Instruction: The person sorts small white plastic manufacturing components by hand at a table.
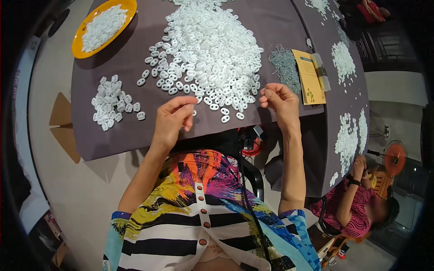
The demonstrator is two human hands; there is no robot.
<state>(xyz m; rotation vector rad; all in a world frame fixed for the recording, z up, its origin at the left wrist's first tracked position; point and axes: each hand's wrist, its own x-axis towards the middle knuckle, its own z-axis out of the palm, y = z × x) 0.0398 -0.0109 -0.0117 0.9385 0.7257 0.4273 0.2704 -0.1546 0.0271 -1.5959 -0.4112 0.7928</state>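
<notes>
My left hand [175, 118] is closed in a pinch above the near edge of the table, with a small white oval two-hole piece [194, 113] at its fingertips. To the right, my right hand [282, 101] also pinches, thumb against forefinger; whatever lies between them is too small to make out. Between and beyond both hands spreads a large heap of the same white oval pieces [217, 49], a few lying loose at its near side. Left of my left hand is a smaller pile of these pieces [110, 101].
A yellow plate [77, 49] of white pieces stands far left on the dark-clothed table [149, 133]. Right of the heap are a tangle of small grey pieces [285, 65] and a yellow booklet [309, 79]. Another person [352, 203] sits at the right, by more white piles [346, 137].
</notes>
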